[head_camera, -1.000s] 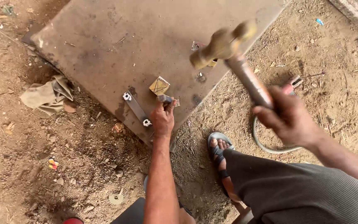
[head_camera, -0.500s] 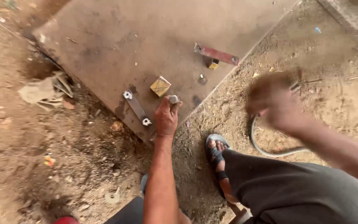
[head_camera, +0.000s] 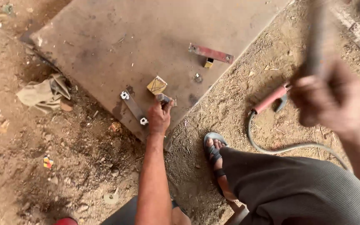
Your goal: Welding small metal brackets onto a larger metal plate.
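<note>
In the head view we have our left hand point(head_camera: 159, 118) down on the near corner of the steel plate point(head_camera: 105, 46), fingers point(head_camera: 164, 107) pinched around a small metal piece point(head_camera: 162, 98) that stands on the plate just past the fingertips. A little beyond those fingers and slightly to the left lies a small yellowish block point(head_camera: 157, 85), near the piece but apart from it. To the left of our fingers a flat dark bar with nuts at both ends point(head_camera: 133, 108) runs slantwise along the plate, its near end just beside the hand and close to the plate's edge. Farther out from the fingers, up and to the right, a red flat bar point(head_camera: 211, 53) rests on the plate with a small yellow bit touching its underside. The broad middle of the plate behind these is bare metal, with room to move.

Our right hand point(head_camera: 328, 98) is raised well to the right, over the dirt, blurred, clenched around a handle point(head_camera: 315, 37) that rises out of the fist; its head is out of view. Below that fist a red-handled tool point(head_camera: 269, 100) on a grey cable point(head_camera: 271, 148) lies on the ground, past the plate's right edge. Our sandalled foot point(head_camera: 215, 152) sits just off the near corner, and a crumpled rag point(head_camera: 42, 93) lies against the left edge
</note>
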